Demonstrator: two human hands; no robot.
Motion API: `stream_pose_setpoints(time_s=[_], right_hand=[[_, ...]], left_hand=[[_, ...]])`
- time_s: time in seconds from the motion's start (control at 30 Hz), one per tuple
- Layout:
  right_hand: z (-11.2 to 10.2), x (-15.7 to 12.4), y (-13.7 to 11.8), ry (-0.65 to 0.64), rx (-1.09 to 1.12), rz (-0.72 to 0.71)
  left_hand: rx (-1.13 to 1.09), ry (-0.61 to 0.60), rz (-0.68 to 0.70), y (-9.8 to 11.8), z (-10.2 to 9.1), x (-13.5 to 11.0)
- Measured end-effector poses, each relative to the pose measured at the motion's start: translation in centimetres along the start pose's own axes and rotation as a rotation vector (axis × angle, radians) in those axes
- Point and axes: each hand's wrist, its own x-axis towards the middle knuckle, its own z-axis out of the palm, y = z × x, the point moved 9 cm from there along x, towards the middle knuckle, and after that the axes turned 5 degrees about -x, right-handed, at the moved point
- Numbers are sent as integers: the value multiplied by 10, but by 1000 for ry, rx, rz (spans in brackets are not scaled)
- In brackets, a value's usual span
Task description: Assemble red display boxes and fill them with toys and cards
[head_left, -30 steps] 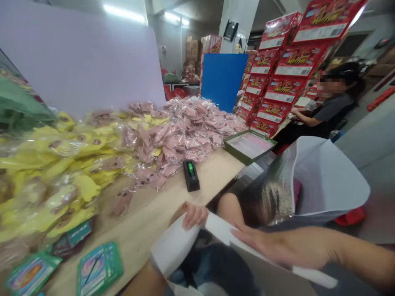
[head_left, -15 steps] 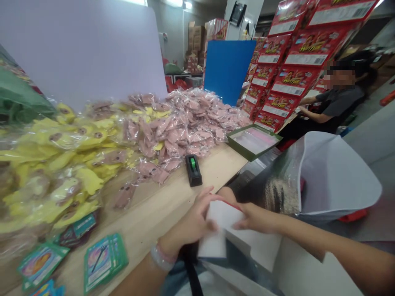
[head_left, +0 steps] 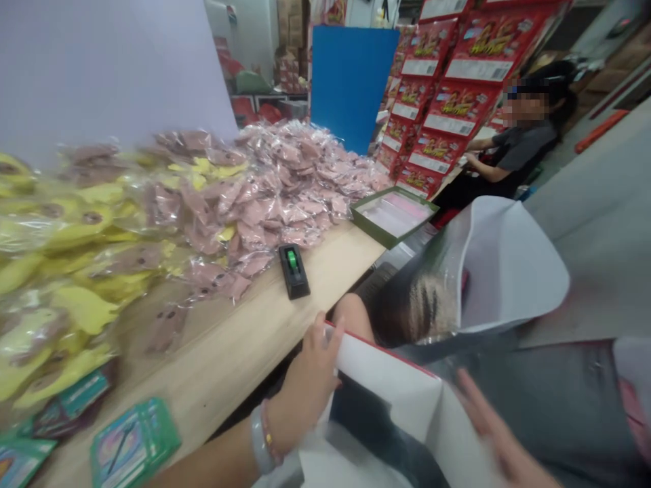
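Observation:
An open cardboard box [head_left: 389, 366], white inside with a red outer edge, sits tilted over my lap. My left hand [head_left: 311, 373] wraps its fingers over the box's left corner, gripping the wall. Blurred by motion, my right hand [head_left: 485, 423] lies along the outside of the right wall with fingers stretched out; whether it touches cannot be told. Dark fabric shows through the box's open middle. On the wooden table [head_left: 254, 352], a black tape dispenser [head_left: 293, 272] with a green roll stands beyond my left hand.
Bagged pink pieces [head_left: 274, 183] and bagged yellow pieces [head_left: 66, 237] heap across the table. Green cards [head_left: 135, 440] lie near left. A green tray [head_left: 391, 215] sits at the table's edge, beside a large open bag [head_left: 513, 271]. Red boxes [head_left: 460, 102] tower behind; a person [head_left: 523, 146] sits right.
The box has been spread wider. My right hand has left its far edge and moved right and down along its side. The view has shifted right and down.

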Motion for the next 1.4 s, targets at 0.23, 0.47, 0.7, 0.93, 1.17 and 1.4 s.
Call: stream_pose_setpoints(time_s=[0.23, 0.47, 0.7, 0.93, 1.17, 1.4], right_hand=[[49, -27, 7, 92, -215, 304], [22, -42, -32, 275, -455, -191], [57, -93, -9, -496, -296, -401], [27, -42, -18, -42, -76, 302], [31, -29, -22, -130, -115, 350], [41, -38, -37, -313, 90, 360]], left_hand=[[-17, -18, 114, 16, -1, -17], [65, -23, 145, 10, -1, -11], [84, -54, 154, 14, 0, -1], [-29, -128, 124, 21, -2, 13], [-356, -168, 244, 28, -14, 13], [-358, -108, 224, 19, -13, 8]])
